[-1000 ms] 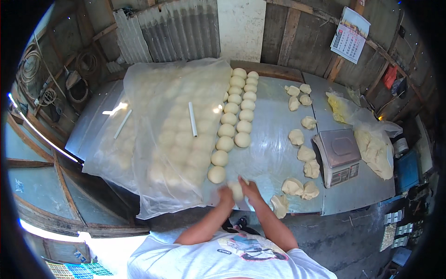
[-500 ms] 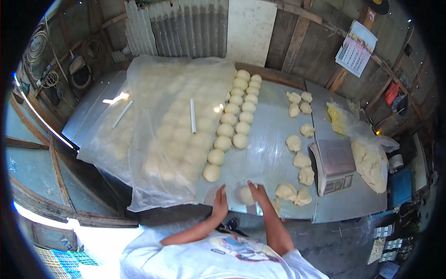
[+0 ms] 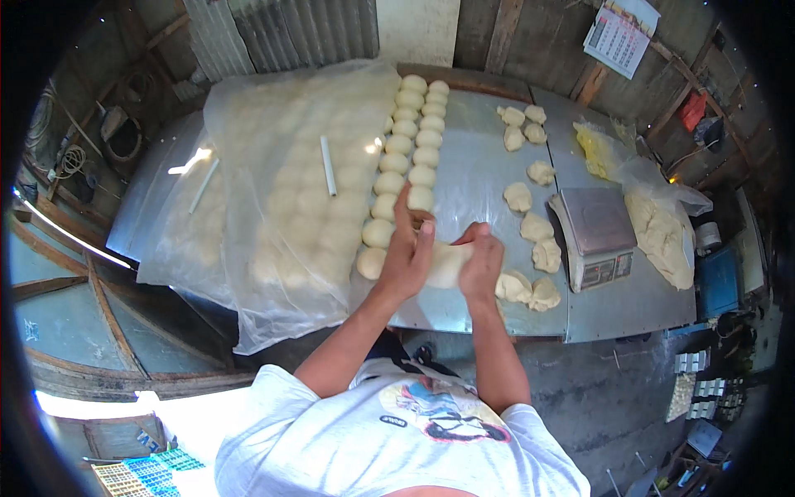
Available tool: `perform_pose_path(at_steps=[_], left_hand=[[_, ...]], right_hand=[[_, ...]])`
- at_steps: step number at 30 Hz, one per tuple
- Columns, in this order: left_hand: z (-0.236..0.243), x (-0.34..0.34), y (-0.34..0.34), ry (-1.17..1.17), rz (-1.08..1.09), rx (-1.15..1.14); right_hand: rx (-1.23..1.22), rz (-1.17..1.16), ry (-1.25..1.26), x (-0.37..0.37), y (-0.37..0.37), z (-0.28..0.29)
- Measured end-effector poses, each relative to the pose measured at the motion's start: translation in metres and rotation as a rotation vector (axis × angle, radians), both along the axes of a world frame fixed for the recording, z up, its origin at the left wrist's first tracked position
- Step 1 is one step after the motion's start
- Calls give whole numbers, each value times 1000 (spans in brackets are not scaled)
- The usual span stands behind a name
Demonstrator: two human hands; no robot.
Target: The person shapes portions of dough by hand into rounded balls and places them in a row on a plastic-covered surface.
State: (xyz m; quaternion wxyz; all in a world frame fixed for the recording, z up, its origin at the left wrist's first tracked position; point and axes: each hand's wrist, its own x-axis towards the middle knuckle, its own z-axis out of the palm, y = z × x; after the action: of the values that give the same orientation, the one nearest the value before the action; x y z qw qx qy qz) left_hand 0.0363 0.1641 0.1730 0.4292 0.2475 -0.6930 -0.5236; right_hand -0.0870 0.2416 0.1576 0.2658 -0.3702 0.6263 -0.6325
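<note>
A pale piece of dough (image 3: 448, 265) is stretched between my hands above the near edge of the metal table. My left hand (image 3: 409, 253) grips its left end, thumb raised and one finger reaching toward the ball rows. Its right end is pinched in my right hand (image 3: 482, 260), fingers curled. Just left of my left hand stand two rows of smooth round dough balls (image 3: 426, 156), the nearest ones partly behind that hand. Rough dough lumps (image 3: 517, 197) lie to the right of my right hand, some close beside it.
Clear plastic sheeting (image 3: 281, 174) covers many more balls on the left, with a white stick (image 3: 329, 166) on top. At right stand a scale (image 3: 590, 219) and a big dough mass (image 3: 658, 240) partly under plastic. The metal tabletop (image 3: 472, 149) ends close before my body.
Both hands have moved forward over the table. The round dough near my right hand is now held and drawn out between both hands. The view has also shifted.
</note>
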Motion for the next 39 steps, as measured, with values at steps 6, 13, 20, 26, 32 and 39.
perform_pose_path(at_steps=[6,13,20,26,32,39], left_hand=[[-85,40,56,403,-923,1062],[-80,36,-24,-346,-344,408],[45,12,-86,424,-62,-77],[-51,7,-120,161,205,377],[-179,-13,-110,-555,75,-158],[-234,-38,-120,-752,-152,-524]], right_hand=[[-136,788,266,33,31,-6],[98,188,-828,38,-2,-32],[-348,139,-165,19,-75,50],[89,87,946,-7,-127,-110],[548,203,599,25,-26,-173],[820,-341,520,-21,90,-153]])
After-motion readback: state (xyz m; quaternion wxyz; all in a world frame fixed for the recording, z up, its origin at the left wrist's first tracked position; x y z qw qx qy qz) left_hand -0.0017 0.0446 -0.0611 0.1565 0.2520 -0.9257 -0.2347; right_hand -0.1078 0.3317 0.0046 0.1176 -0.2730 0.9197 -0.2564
